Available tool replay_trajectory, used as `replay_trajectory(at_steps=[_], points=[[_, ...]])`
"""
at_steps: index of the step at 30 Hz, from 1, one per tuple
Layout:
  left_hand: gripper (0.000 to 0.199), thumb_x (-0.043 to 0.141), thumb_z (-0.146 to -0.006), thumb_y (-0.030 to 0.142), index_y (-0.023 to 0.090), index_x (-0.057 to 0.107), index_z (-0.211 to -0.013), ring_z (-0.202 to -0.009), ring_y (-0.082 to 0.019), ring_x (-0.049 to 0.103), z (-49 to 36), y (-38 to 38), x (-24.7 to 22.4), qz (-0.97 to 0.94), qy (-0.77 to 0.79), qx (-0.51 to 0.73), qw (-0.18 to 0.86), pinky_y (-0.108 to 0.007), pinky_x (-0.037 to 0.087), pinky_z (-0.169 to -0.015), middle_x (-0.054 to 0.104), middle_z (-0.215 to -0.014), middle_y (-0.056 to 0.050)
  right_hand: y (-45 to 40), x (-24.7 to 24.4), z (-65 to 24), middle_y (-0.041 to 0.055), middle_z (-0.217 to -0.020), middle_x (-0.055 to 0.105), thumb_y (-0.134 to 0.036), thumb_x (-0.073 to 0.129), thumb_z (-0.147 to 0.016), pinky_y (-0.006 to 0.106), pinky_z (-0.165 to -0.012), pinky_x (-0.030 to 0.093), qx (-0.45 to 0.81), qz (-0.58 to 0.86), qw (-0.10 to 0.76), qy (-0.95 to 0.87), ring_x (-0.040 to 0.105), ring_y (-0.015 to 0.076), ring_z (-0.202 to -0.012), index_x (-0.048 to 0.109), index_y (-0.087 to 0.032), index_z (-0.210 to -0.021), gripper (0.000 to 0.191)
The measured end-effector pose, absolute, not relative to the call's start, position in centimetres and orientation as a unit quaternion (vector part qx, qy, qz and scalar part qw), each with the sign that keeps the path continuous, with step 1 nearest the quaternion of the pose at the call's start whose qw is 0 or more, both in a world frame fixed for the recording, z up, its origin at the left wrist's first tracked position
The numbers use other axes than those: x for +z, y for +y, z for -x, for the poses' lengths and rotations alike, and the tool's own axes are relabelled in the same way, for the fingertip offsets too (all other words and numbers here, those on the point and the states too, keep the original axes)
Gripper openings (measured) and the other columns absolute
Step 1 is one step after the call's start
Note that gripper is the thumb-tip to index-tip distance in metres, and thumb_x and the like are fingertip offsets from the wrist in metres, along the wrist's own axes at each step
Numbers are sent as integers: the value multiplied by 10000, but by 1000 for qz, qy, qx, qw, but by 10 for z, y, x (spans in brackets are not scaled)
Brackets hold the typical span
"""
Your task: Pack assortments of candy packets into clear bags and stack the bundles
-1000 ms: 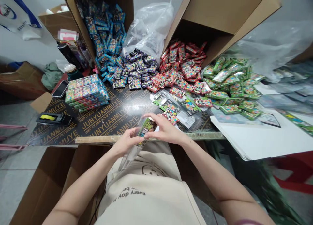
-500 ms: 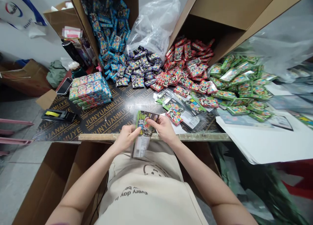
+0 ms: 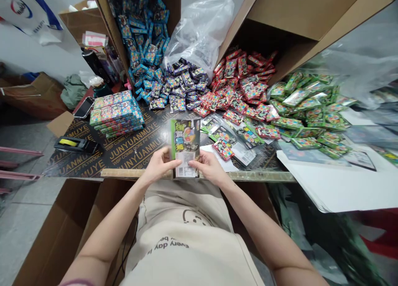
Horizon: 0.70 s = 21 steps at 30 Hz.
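Observation:
Between my two hands stands a flat printed plastic pouch (image 3: 187, 136), with a green strip down its left side and a clear lower part showing a white label. My left hand (image 3: 161, 165) is closed on its lower left edge, thumb across the front. On the lower right edge, my right hand (image 3: 209, 165) pinches it the same way. Just beyond, similar pouches (image 3: 230, 138) lie overlapping on the table, and a small red packet (image 3: 223, 150) rests on them. Whether the held pouch has anything inside cannot be made out.
Blue packets (image 3: 146, 49), purple packets (image 3: 183, 84), red packets (image 3: 236, 86) and green packets (image 3: 311, 107) lie heaped along the back. At left are stacked boxes (image 3: 116, 111) and a tape dispenser (image 3: 76, 145). White sheets (image 3: 342, 182) overhang the front edge at right.
The pouch has risen, turned upright and now faces me squarely. Both hands have shifted to its lower edges; my right hand has moved down from its upper part.

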State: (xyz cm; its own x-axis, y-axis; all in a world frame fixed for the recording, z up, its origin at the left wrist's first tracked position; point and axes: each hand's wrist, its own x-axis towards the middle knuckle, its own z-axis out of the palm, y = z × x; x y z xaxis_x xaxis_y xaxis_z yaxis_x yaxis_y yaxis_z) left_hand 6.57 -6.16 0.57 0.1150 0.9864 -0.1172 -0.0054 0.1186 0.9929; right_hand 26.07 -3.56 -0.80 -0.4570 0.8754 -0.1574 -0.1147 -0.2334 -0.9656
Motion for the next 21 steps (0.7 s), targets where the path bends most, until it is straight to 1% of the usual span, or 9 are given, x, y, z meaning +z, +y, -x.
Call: replay_trajectory(at_steps=[2, 4, 6, 9, 11, 14, 16, 18, 21], points=[[326, 763, -700, 404, 144, 650, -860, -675, -161, 624, -66, -59, 2, -498, 492, 432, 569, -268, 500, -658, 675, -747, -20, -27, -7, -262, -8, -734, 696, -376, 796, -663, 277, -589, 521, 667, 381, 371, -523, 626, 151, -614, 652, -186, -877, 320], [297, 750, -717, 393, 143, 644, -838, -677, -156, 629, -66, -53, 0, -503, 488, 442, 560, -267, 502, -671, 674, -742, -19, -20, -9, -262, 8, -823, 720, -379, 770, -695, 306, -657, 544, 651, 374, 381, -540, 664, 177, -695, 646, -202, -978, 356], [338, 768, -700, 371, 148, 647, -923, -782, -176, 659, -66, -43, -1, -505, 475, 464, 552, -290, 513, -757, 705, -853, -39, -16, -14, -258, 24, -898, 731, -385, 745, -722, 331, -723, 552, 624, 379, 397, -557, 685, 196, -774, 636, -209, -1030, 371], [411, 785, -678, 375, 158, 631, -991, -895, -198, 667, -69, -30, 0, -483, 481, 533, 501, -317, 505, -841, 720, -986, -65, -13, -23, -252, 57, -977, 734, -382, 738, -731, 368, -819, 543, 587, 394, 397, -585, 694, 218, -869, 640, -195, -992, 336], [390, 767, -697, 400, 154, 635, -969, -896, -200, 664, -71, -26, -2, -471, 490, 562, 472, -320, 499, -848, 725, -987, -71, -10, -22, -249, 75, -1069, 720, -388, 762, -712, 386, -896, 524, 571, 392, 411, -593, 682, 226, -962, 627, -200, -1056, 415], [372, 769, -697, 421, 140, 654, -912, -855, -201, 662, -74, -27, -8, -489, 475, 530, 505, -316, 497, -822, 733, -922, -68, 0, -6, -246, 82, -1182, 678, -442, 783, -695, 374, -936, 511, 559, 380, 471, -567, 647, 218, -1063, 558, -239, -1235, 619], [381, 798, -667, 410, 135, 663, -894, -844, -200, 664, -79, -30, -9, -494, 456, 505, 541, -310, 496, -817, 735, -899, -64, 6, 7, -242, 70, -1153, 679, -484, 762, -711, 344, -865, 538, 561, 379, 497, -542, 656, 203, -1008, 565, -257, -1233, 602], [429, 818, -643, 411, 146, 669, -945, -895, -198, 667, -85, -32, -3, -460, 445, 538, 549, -303, 492, -854, 737, -958, -62, 9, 18, -235, 46, -1038, 699, -526, 728, -736, 315, -778, 551, 563, 389, 523, -509, 665, 185, -900, 622, -253, -1129, 490], [525, 708, -702, 588, 149, 682, -989, -966, -220, 675, -98, -29, 16, -324, 435, 627, 559, -323, 497, -890, 739, -997, -77, 7, 26, -219, 31, -830, 707, -647, 576, -805, 308, -715, 548, 576, 402, 575, -420, 669, 182, -796, 682, -220, -928, 457]])
